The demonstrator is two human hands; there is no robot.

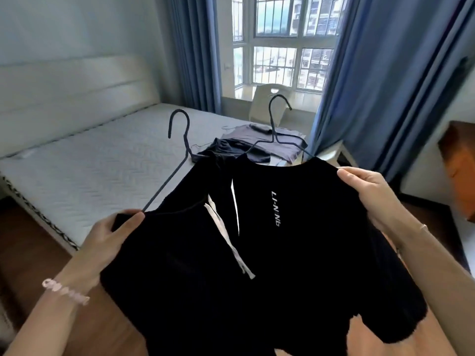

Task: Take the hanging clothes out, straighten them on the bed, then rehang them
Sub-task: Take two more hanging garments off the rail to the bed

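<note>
I hold two black garments on dark wire hangers in front of me, above the floor beside the bed (84,163). My left hand (113,232) grips the shoulder of the black garment with a white drawstring (180,265), on the left hanger (180,140). My right hand (370,196) grips the shoulder of the black T-shirt with white lettering (303,253), on the right hanger (276,122). The two garments overlap in the middle.
Grey and dark clothes (257,145) lie piled at the bed's far corner. A white chair (270,104) stands by the window, flanked by blue curtains (380,86). The padded headboard (64,98) is at left. A wooden cabinet (460,165) is at right.
</note>
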